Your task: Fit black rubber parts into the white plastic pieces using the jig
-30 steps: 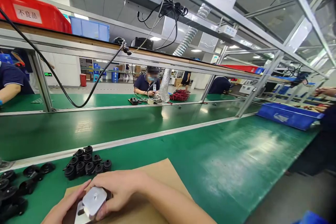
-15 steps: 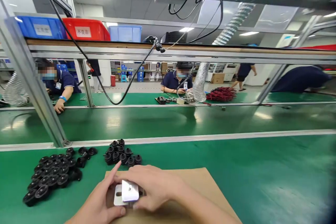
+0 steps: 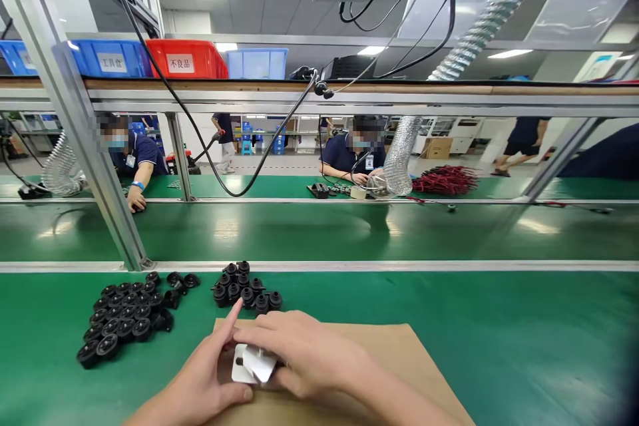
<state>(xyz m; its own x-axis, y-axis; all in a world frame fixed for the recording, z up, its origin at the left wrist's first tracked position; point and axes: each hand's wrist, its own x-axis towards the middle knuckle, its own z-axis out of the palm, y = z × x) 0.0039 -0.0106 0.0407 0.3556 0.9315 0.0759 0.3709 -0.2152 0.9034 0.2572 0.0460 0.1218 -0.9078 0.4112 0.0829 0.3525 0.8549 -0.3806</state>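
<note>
A small shiny metal bracket (image 3: 254, 364) is held between my hands over a sheet of brown cardboard (image 3: 379, 353). It has a flat plate with a dark slot and a second plate tilted across it. My left hand (image 3: 204, 373) grips it from the left, thumb at its lower edge and index finger pointing up. From the right, my right hand (image 3: 304, 353) wraps over its top and right side, hiding that part. Just beyond my fingers stands a cluster of black capped plastic parts (image 3: 247, 295). Farther left lies a larger group of round black parts (image 3: 124, 313).
An aluminium post (image 3: 94, 113) rises at the left, behind the round parts. A metal rail (image 3: 349, 266) runs along the bench's far edge. Black cable (image 3: 239, 193) hangs overhead. Across the line, two people in masks sit at another green bench, near red-black wires (image 3: 444, 181).
The view has turned a little left, so everything sits farther right. The bracket's upper plate has rotated askew over the slotted plate. Both hands stay around the bracket.
</note>
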